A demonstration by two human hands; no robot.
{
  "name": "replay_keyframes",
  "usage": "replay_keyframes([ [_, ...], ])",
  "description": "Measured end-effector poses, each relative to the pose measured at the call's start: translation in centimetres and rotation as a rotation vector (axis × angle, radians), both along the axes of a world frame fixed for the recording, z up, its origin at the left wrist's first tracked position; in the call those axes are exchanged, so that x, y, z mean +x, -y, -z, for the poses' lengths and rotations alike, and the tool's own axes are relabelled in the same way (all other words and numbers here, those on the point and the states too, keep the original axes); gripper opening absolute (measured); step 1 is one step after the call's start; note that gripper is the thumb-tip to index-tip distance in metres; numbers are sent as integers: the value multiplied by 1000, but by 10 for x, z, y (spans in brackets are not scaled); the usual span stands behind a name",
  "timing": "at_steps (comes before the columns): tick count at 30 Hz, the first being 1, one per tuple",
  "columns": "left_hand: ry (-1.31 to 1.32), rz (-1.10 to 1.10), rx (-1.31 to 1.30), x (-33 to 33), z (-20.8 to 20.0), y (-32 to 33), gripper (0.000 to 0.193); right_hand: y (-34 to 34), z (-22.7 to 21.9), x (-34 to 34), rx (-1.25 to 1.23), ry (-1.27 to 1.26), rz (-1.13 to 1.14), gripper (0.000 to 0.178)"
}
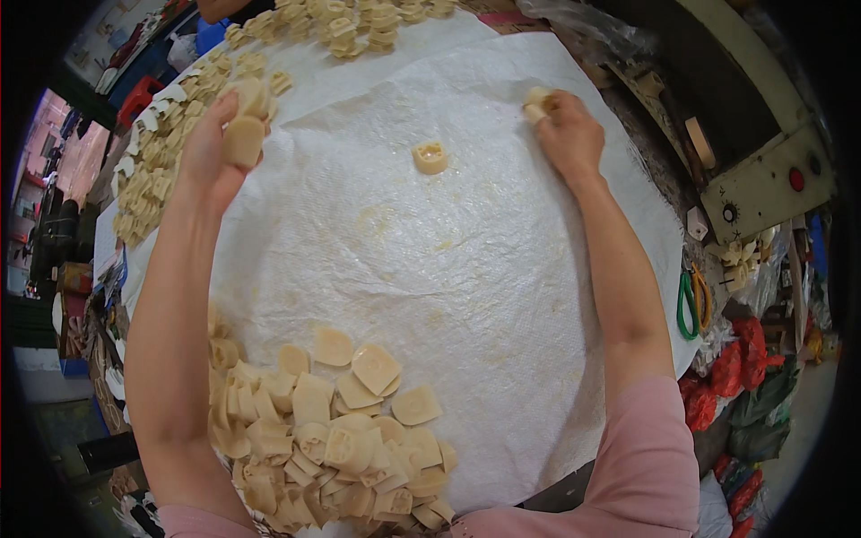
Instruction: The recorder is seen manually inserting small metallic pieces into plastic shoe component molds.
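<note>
My left hand (215, 148) is raised at the upper left, its fingers closed round several flat cream pieces (243, 141) with rounded ends. Over the right side of the sheet, my right hand (570, 134) pinches a small cream piece (536, 105), partly hidden by the fingers. Between the two hands a single hollow cream piece (430, 158) lies alone on the white woven sheet (430, 260). Close to my body, a loose heap of cream pieces (332, 430) spreads over the lower left, some flat and some hollow.
Rows of cream pieces (161, 170) line the left edge, and more pieces (341, 27) lie at the far edge. A green machine panel (771, 184) with a red button stands at right. Green-handled scissors (688, 305) and red plastic bags (740, 359) are beside the sheet.
</note>
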State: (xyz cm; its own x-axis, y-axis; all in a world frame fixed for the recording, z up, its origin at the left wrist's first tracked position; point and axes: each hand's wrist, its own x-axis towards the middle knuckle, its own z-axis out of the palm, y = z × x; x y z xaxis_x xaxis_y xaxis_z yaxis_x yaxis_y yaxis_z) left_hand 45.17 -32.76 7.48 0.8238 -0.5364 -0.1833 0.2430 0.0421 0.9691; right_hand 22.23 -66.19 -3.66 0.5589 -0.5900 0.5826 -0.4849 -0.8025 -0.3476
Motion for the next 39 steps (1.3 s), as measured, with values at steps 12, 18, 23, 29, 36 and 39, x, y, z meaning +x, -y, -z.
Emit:
replay_keyframes([
  [12, 610, 79, 551, -207, -65, -171, 26, -44, -50, 33, 644, 215, -348, 35],
  [18, 965, 170, 648, -265, -53, -208, 29, -138, -38, 55, 26, -406, -239, 30],
  [23, 1078, 309, 911, -299, -19, -227, 43, -132, -15, 59, -15, -372, -266, 36],
  [29, 1280, 78, 833, -334, 0, -235, 43, -77, -6, 38, 911, 329, -273, 42],
  [36, 1471, 13, 894, -365, 21, -238, 27, -100, -44, 30, 1233, 758, -334, 49],
  [39, 1560, 17, 900, -371, 28, -239, 24, -82, -38, 39, 1271, 909, -364, 47],
])
